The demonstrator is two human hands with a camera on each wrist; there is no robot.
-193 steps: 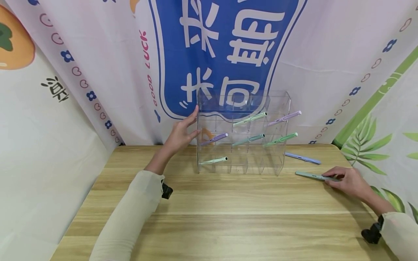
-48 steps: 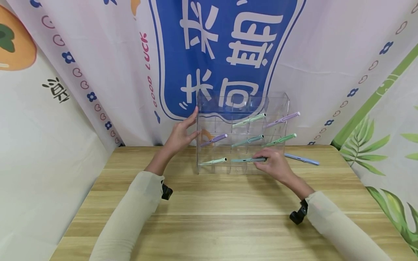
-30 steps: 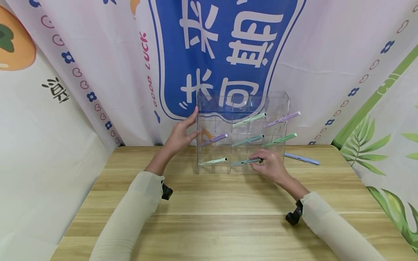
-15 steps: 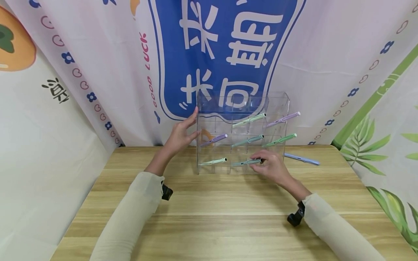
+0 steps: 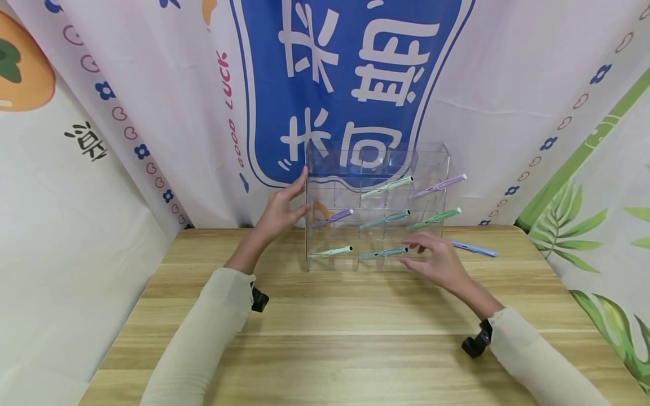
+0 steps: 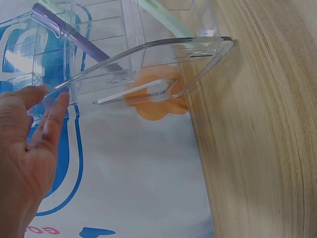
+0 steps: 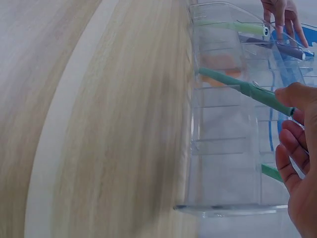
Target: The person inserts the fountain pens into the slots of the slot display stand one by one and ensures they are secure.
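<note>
A clear acrylic rack stands at the table's back, divided into rows of compartments. My left hand touches its left side with extended fingers and thumb at the edge. A grey-teal pen leans in a bottom-row compartment, cap end outward. Just right of that cap is my right hand, thumb and fingers spread apart, holding nothing; in the right wrist view the thumb overlaps the pen's cap end. Left of it in the bottom row is a pale mint pen.
Higher compartments hold a purple pen, a teal pen, a green pen, a light green pen and a lilac pen. A blue pen lies on the wooden table right of the rack. Behind hangs a printed curtain.
My right hand picked up the grey-teal pen from the table at right, put it into the bottom row, then let go and drew back slightly right. My left hand stays at the rack.
</note>
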